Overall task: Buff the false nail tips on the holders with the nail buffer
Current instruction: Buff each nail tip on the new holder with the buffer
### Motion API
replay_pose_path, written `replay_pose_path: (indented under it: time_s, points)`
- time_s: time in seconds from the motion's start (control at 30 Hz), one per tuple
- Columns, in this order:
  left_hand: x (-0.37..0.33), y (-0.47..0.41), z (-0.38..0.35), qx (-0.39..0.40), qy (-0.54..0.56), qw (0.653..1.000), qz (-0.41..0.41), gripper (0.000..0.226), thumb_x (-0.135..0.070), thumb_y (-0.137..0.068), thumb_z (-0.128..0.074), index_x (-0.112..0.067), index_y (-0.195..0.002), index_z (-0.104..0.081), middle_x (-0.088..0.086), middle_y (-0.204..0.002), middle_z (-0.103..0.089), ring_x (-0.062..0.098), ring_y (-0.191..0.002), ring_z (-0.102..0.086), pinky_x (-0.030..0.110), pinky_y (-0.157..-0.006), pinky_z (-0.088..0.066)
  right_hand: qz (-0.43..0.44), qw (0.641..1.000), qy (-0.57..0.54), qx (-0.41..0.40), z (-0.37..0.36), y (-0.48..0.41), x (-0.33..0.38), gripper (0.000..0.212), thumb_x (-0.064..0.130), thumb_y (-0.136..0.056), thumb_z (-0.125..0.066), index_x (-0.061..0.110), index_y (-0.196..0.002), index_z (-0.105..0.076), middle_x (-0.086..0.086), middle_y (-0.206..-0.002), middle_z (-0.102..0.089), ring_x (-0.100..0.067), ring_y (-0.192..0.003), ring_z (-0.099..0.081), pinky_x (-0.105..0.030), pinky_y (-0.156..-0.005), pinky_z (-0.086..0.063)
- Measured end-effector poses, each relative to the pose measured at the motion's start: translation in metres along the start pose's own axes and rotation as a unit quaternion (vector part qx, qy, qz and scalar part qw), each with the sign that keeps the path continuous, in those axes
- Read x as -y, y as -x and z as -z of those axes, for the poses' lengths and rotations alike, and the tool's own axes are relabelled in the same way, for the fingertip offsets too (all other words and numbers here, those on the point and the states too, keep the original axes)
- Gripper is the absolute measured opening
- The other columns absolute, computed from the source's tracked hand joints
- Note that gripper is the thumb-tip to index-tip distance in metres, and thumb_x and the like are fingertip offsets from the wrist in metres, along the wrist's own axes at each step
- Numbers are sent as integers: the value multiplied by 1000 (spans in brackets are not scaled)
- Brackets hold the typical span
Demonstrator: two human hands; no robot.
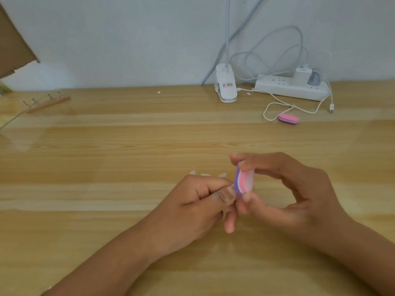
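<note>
down front i see the left hand [201,201] curled tight, gripping the false nail tips [205,174], whose pale points poke out past its knuckles. the right hand [286,189] pinches the nail buffer [243,181] upright between thumb and forefinger, edge against the left thumb, over the wooden table [106,146]. a second buffer [288,119] lies far right beside a white cable [275,104].

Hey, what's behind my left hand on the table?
A few pale nail tips poke out beyond the left hand. Whatever holds them is covered by the hand and cannot be seen.
</note>
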State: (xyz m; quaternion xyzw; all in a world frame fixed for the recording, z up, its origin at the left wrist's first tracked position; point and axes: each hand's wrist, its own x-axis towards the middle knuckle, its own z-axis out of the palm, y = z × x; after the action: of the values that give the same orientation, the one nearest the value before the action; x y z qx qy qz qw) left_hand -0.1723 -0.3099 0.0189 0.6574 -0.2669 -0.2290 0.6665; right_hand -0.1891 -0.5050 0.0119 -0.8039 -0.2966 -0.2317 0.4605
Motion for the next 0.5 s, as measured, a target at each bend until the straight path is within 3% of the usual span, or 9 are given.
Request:
replay_pose_path:
  time_s: [0.1, 0.2, 0.37, 0.5]
  points:
    - [-1, 1, -1, 5, 10, 1000, 18, 30, -27, -94, -46, -21, -74, -68, 0, -54, -53, 7, -36, -29, 15, -38, -22, 25, 1000, 1, 11, -2, 3, 0, 32, 20, -81, -69, 16, -112, -61, 6, -121, -67, -3, -117, -64, -18, -97, -49]
    - [1, 0, 1, -2, -5, 1000, 30, 32, -31, -95, -44, -20, -73, -65, -2, -52, -46, 11, -37, -25, 16, -39, -20, 3, 1000, -27, 15, -1, 1, -5, 28, 17, -83, -67, 8, -109, -62, 10, -104, -69, -6, -120, -63, -28, -98, -53]
    - [2, 1, 3, -3, 22, 998, 64, 33, -43, -87, -50, -24, -63, -59, -8, -48, -39, 8, -37, -23, 15, -39, -19, 36, 999, -20, 31, -2, 4, -3, 31, 16, -83, -68, 16, -113, -60, 9, -118, -68, -7, -122, -62, -25, -98, -51]
    - [1, 1, 4, 14, 40, 997, 65, 31, -39, -88, -47, -23, -63, -57, -9, -49, -37, 8, -38, -21, 14, -40, -19, 22, 999, -18, 26, 0, 1, -6, 32, 17, -83, -68, 15, -113, -58, 8, -110, -69, -6, -121, -62, -25, -99, -51]
